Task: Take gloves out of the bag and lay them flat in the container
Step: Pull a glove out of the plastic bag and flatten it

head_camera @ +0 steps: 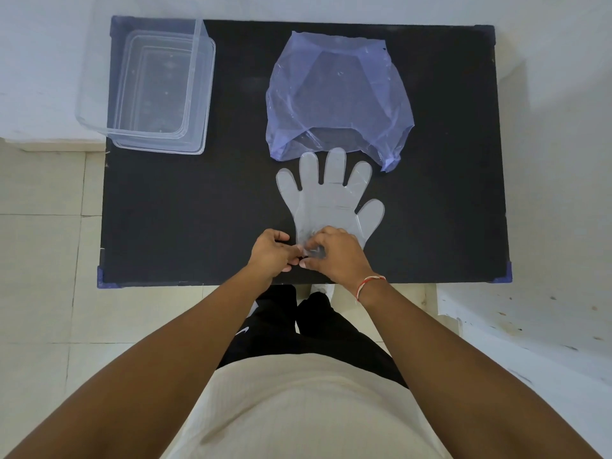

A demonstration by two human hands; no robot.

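tabletop: a black rectangular tabletop (185, 210) with bits of blue tape at the near corners, standing on a pale tiled floor (43, 260)

container: a clear, see-through plastic rectangular container (198, 94) sat at the far left corner of the tabletop, hanging a bit over the left edge, nothing inside it as far as I could see

bag: a thin, crinkly, translucent lilac-blue plastic bag (337, 94) lay far-centre, well apart from the container, its open mouth facing the person

glove: a flat, clear disposable plastic glove (328, 207) lay spread on the tabletop just in front of the bag's mouth, fingers pointing away from the person, the middle fingertips touching or slightly overlapping the bag's edge, thumb sticking out to the right

left hand: the left hand (271, 250) was at the glove's cuff near the front edge of the tabletop, fingers curled in and pinching the cuff's left side

right hand: the right hand (334, 253) was right next to it, thumbs nearly touching, fingertips bunched on the crumpled cuff and grasping it; the plastic was so see-through there that it looked like maybe more than one layer was being pulled apart, but I honestly couldn't tell

wrist: a red and white thread band (369, 284) was tied around the right wrist

person: standing at the near edge, cream top and black trousers showing below the bare forearms
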